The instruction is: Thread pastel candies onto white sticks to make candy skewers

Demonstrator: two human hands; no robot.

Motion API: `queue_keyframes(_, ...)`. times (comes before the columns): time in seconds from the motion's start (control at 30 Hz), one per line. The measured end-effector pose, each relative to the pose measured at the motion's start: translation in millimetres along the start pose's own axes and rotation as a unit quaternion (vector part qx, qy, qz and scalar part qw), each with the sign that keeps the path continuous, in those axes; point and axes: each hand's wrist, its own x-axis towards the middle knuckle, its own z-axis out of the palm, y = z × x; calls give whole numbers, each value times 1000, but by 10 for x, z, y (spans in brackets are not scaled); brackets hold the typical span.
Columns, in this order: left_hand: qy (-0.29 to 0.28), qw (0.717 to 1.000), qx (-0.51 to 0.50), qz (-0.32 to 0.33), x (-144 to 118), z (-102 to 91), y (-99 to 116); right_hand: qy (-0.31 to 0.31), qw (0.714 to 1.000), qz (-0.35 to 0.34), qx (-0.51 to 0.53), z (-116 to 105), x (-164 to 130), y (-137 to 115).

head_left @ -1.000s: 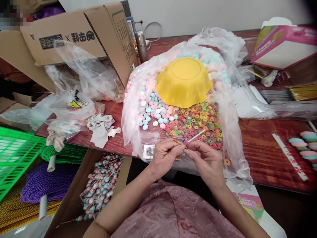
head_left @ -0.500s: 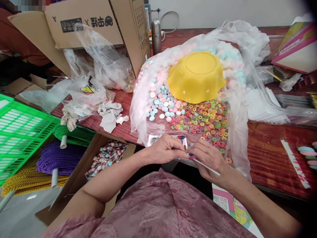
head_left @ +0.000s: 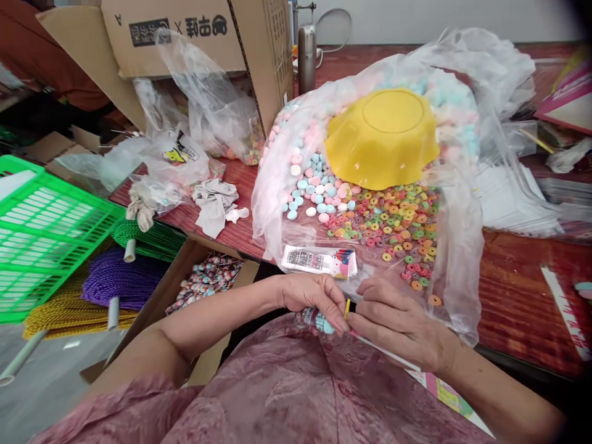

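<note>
At the table's near edge, the left hand [head_left: 317,299] has its fingers closed on a wrapped candy stick [head_left: 319,320], pale blue under clear film, held just in front of the shirt. The fingertips of the right hand [head_left: 402,320] meet them beside a short yellow tie [head_left: 347,308], the white stick running out under the palm; that thumb is hidden, so I can't tell how firmly it grips. Beyond, a spread plastic bag [head_left: 457,246] carries pastel sweets [head_left: 319,200] on the left and ring sweets [head_left: 402,225] nearer right, with an upturned yellow bowl [head_left: 388,135] over the far part. Low on the left, an open cardboard box [head_left: 250,274] holds a heap of sweets on sticks. Farther left, a green basket [head_left: 60,228] has something white inside.
</note>
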Motion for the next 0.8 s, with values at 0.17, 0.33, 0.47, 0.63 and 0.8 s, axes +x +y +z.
queue_keyframes(0.17, -87, 992, 87, -31, 9, -62, -6, -88, 995, 0, 41, 50, 28, 12)
queue_keyframes(0.33, -131, 978, 164, -10, 69, -148, 123, -152, 988, 4, -33, 0, 132, -35)
queue_keyframes(0.47, -56, 897, 437, 27, -92, -176, 475, -205, 974, 51, -75, 27, 125, -109)
queue_keyframes(0.63, 255, 698, 630, 226, -483, 296, 716, -138, 970, 164, -119, 125, -9, 33)
queue_keyframes(0.8, 125, 677, 644, 334, -308, 487, 282, 52, 944, 325, -37, -1, 65, 138)
